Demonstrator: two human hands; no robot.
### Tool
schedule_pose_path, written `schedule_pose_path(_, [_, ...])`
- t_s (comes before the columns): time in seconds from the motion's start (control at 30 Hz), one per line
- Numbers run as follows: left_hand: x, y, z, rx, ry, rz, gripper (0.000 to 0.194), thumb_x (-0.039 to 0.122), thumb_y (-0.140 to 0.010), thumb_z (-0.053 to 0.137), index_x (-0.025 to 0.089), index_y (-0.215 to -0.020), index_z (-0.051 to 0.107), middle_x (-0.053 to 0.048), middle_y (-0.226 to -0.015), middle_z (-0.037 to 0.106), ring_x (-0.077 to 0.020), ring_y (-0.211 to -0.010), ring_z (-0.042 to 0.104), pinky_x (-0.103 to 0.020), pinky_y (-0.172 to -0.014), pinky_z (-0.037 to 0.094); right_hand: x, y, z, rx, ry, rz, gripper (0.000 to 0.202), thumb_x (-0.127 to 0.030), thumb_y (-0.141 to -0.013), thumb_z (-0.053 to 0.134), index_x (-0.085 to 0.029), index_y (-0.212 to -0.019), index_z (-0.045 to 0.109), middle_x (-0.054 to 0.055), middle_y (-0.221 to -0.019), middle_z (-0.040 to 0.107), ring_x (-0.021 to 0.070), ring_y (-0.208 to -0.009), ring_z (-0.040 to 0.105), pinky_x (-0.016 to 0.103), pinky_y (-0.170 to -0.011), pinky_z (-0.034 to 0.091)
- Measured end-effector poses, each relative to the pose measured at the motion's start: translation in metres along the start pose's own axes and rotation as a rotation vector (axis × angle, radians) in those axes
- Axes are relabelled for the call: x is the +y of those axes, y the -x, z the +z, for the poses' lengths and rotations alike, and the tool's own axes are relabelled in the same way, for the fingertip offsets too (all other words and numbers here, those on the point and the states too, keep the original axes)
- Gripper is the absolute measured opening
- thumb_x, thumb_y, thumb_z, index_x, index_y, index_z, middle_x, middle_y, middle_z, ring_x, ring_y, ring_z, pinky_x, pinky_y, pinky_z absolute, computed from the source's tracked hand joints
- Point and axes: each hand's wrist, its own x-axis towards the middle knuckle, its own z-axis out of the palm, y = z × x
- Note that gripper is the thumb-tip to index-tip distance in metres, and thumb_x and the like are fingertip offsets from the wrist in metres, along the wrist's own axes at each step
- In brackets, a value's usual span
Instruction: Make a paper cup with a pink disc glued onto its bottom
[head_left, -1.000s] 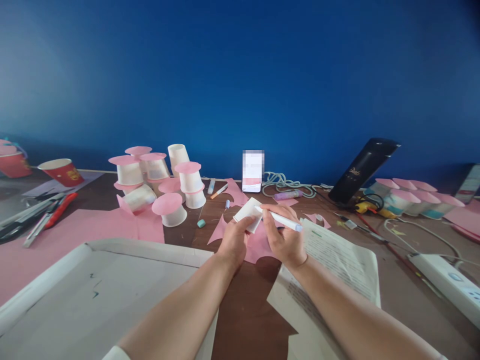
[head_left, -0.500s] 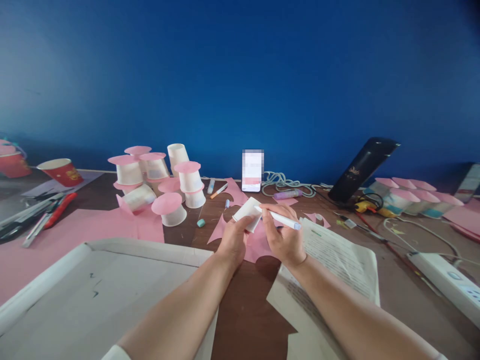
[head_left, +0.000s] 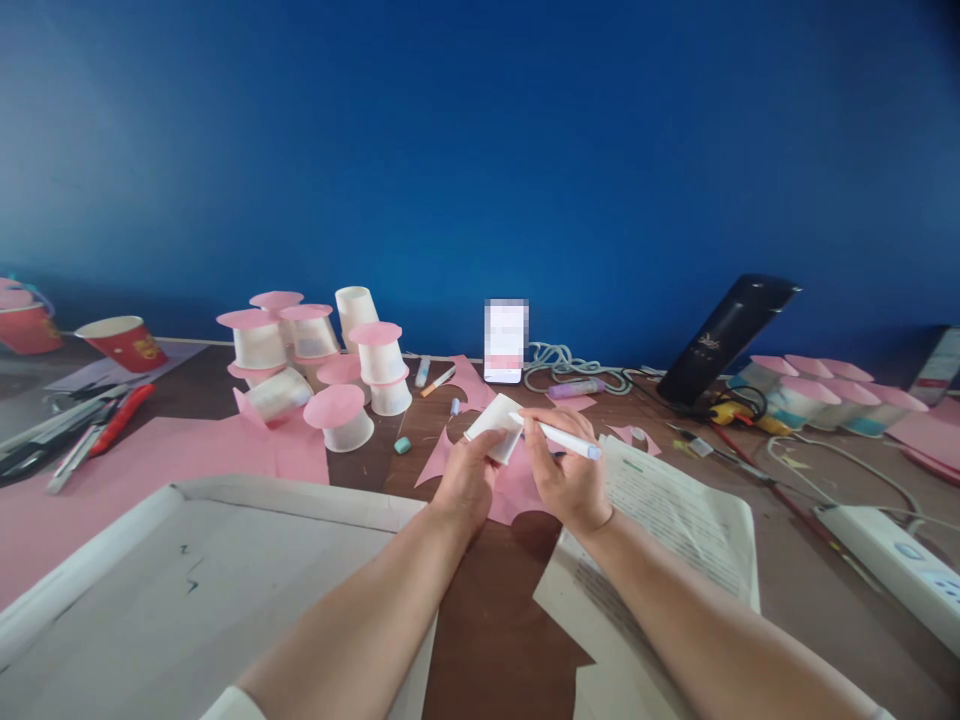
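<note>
A small white paper cup (head_left: 496, 420) is tilted in my left hand (head_left: 466, 478), the thumb pressed on its side. My right hand (head_left: 566, 470) grips a white marker pen (head_left: 564, 438) with a pale blue end. The pen's tip meets the cup's right side, or lies very close to it. Beneath both hands are cut pink paper scraps (head_left: 517, 495) on the brown table (head_left: 487, 620). To the left, several white paper cups with pink paper discs (head_left: 345, 425) stand singly and in stacks.
A phone (head_left: 505, 345) stands upright against the blue wall. Printed sheets (head_left: 675, 510) lie by my right forearm, a white tray-like box lid (head_left: 285, 580) by my left. A black cylinder (head_left: 724, 340) leans back right, near a power strip (head_left: 892, 570). Cutters and a red-handled tool (head_left: 124, 420) lie left.
Almost nothing differs. Both hands keep the cup and pen in the same place.
</note>
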Motion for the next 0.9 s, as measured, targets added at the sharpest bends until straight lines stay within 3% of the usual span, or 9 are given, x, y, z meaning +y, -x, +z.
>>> schedule_pose_path(0.9, [0.0023,-0.0019,-0.0015,0.058,0.056,-0.051,0.019,0.011,-0.069,0.066,0.012,-0.088,0.066,-0.008,-0.093,0.072,-0.0203,-0.099,0.065,-0.028,-0.091,0.048,0.0009,0.0011,0.0006,-0.012,0.012,0.015,0.013,-0.022,-0.088,0.054,-0.02,-0.093,0.066,0.005,-0.088,0.071,0.0199,-0.084,0.063,0.038,-0.084,0.045])
